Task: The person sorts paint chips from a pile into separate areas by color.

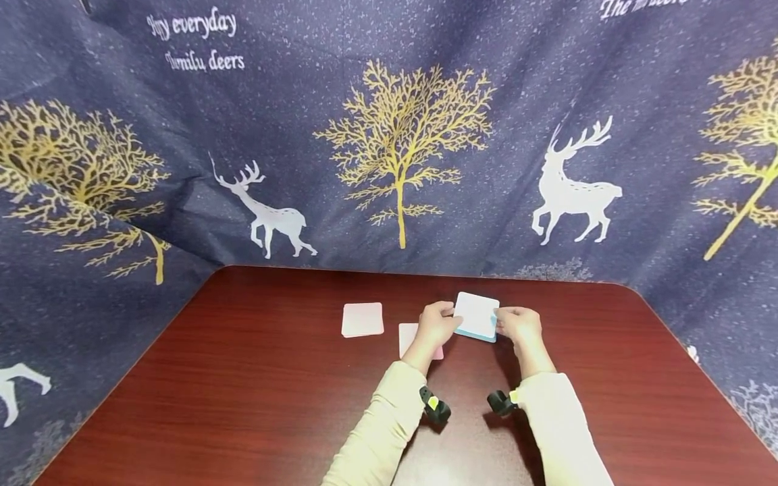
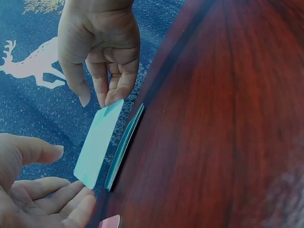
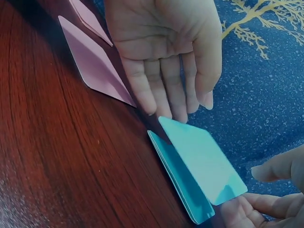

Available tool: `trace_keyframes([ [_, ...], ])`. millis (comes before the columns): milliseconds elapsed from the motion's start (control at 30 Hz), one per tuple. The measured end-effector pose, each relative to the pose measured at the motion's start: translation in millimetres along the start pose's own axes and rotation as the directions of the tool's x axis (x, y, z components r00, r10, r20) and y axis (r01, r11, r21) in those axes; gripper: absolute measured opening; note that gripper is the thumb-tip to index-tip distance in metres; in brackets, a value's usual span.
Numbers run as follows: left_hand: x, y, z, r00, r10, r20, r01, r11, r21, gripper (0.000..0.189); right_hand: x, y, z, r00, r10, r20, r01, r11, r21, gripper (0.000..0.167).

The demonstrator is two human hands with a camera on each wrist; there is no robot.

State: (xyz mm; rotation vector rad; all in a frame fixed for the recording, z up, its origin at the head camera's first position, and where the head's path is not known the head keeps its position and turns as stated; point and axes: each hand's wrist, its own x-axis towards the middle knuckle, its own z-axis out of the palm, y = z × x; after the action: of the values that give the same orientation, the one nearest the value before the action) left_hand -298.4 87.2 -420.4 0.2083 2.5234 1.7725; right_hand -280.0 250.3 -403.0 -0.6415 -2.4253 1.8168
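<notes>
A pale, round-cornered card (image 1: 476, 314) is raised between my two hands, tilted above a small stack of light blue cards (image 3: 183, 183). My left hand (image 1: 439, 324) is at its left edge, with fingertips meeting the card from below. In the left wrist view that hand's thumb stands apart from the card. My right hand (image 1: 519, 324) is at the opposite edge, fingertips at the card's end, its thumb also lifted off in the right wrist view. Close beside my left hand lies a pink card (image 3: 95, 64), partly covered by that hand in the head view.
Farther left on the dark red wooden table (image 1: 255, 378) lies a pale pink stack of cards (image 1: 362, 319). A dark blue cloth (image 1: 273, 115) printed with deer and trees hangs behind the table's far edge. Small black devices sit at both wrists.
</notes>
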Motion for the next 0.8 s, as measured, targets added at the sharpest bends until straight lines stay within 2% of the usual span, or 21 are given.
trace_keyframes([
  [133,0.2,-0.7,3.1,1.0,0.0,0.022,-0.001,1.0,0.025,0.043,0.6,1.1,-1.4,1.0,0.011,0.014,-0.011,1.0,0.003,0.043],
  [300,2.0,-1.9,6.4,1.0,-0.01,0.019,0.009,0.999,0.043,0.044,1.4,1.8,0.4,1.0,0.014,0.012,-0.014,1.0,0.004,0.046],
  [567,2.3,-1.6,8.6,0.996,-0.071,0.045,0.07,0.997,0.009,0.046,0.1,2.6,3.8,1.0,0.022,-0.017,-0.023,0.998,-0.05,0.048],
  [800,1.5,-3.0,7.5,0.996,-0.074,0.047,0.074,0.997,0.015,0.046,-1.2,5.7,6.2,1.0,0.02,-0.022,-0.022,0.994,-0.111,0.049],
])
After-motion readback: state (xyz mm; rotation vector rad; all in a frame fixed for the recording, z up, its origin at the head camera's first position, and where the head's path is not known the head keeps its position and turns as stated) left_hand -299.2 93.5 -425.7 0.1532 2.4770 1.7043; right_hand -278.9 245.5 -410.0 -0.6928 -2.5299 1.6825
